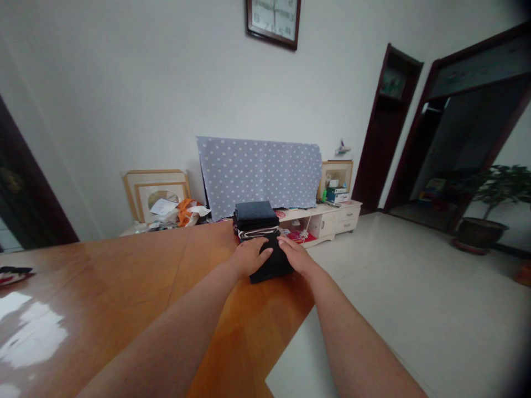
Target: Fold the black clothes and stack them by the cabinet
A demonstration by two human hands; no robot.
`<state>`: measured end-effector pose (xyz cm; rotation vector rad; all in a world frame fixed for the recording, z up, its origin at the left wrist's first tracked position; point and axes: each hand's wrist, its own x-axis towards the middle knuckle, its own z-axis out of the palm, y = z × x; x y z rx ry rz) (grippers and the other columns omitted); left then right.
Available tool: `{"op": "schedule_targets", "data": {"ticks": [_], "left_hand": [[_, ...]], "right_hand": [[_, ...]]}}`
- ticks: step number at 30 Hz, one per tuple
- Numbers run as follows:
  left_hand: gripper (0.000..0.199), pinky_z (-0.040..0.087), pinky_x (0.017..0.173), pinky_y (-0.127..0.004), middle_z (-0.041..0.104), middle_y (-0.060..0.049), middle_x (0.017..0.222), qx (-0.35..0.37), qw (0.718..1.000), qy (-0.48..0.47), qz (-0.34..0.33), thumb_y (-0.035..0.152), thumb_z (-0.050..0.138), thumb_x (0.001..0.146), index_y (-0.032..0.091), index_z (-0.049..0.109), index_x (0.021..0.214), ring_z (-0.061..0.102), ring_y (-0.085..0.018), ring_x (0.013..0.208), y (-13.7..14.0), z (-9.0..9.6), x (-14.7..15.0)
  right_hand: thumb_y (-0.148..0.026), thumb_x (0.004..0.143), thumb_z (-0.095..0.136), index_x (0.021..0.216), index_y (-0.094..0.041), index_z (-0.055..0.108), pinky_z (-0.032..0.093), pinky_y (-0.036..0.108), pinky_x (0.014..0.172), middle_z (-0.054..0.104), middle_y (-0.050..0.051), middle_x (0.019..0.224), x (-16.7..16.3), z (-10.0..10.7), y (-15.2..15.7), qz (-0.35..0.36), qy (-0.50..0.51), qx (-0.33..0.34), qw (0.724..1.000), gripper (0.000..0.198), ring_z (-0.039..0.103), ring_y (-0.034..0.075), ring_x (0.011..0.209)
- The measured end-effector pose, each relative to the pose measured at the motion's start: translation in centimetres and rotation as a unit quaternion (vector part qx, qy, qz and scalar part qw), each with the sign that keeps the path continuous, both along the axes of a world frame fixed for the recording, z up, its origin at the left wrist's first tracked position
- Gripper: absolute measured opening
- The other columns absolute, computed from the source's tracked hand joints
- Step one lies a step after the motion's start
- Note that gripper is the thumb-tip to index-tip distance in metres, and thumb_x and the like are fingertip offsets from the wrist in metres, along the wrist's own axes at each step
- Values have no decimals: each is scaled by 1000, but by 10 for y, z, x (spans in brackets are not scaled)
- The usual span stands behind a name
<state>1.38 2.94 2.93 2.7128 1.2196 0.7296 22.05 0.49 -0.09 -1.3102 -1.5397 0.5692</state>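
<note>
Left hand [252, 257] and right hand [295, 255], both open: are resting on folded black cloth [271, 272]; clothes stack [256, 212] is sitting just beyond, on worktop [199, 262].

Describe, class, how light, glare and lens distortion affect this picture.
In the head view, white glare covers the lower-left part of the glossy orange-brown wooden table; in that head view, the dark-framed rectangular doorway leans, probably from wide-angle distortion, its interior dim; also in the head view, little detail shows in the folded black cloth touched by the left hand and right hand.
</note>
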Motion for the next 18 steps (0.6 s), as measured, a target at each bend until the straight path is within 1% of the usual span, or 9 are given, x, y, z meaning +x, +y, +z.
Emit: {"op": "schedule_targets", "data": {"ticks": [3,6,12,15,18], "left_hand": [[54,40,108,-41,59,-10,138,-22,1000,-3,6,56,41,95,21,56,134,56,-28,125,1,1,0],[53,40,107,-41,60,-10,138,-43,999,-1,11,56,43,93,22,58,132,57,-28,124,3,4,1],[51,41,105,-42,60,-9,136,-45,999,-2,21,57,45,92,24,59,128,57,-28,123,4,6,3],[53,41,105,-45,59,-10,138,-35,999,8,23,58,41,94,24,56,132,56,-29,125,3,5,2],[56,37,108,-46,57,-10,140,-22,999,20,12,57,36,96,22,54,136,53,-30,129,2,5,1]], "right_hand": [[-50,88,56,117,-32,71,30,42,116,64,0,132,-1,0,-2,12,61,2,998,37,53,22,128],[-49,87,58,114,-30,73,28,41,117,65,0,130,-2,1,-3,17,96,-3,995,36,53,22,127],[-48,84,63,104,-31,75,28,42,117,68,0,125,-6,8,-7,31,143,-1,989,29,54,23,126],[-57,85,58,105,-29,75,34,42,113,70,0,120,-5,9,-10,47,214,-28,975,38,57,23,122],[-65,88,46,108,-24,74,43,41,103,72,3,117,3,4,-11,37,316,-60,946,54,62,24,115]]}}
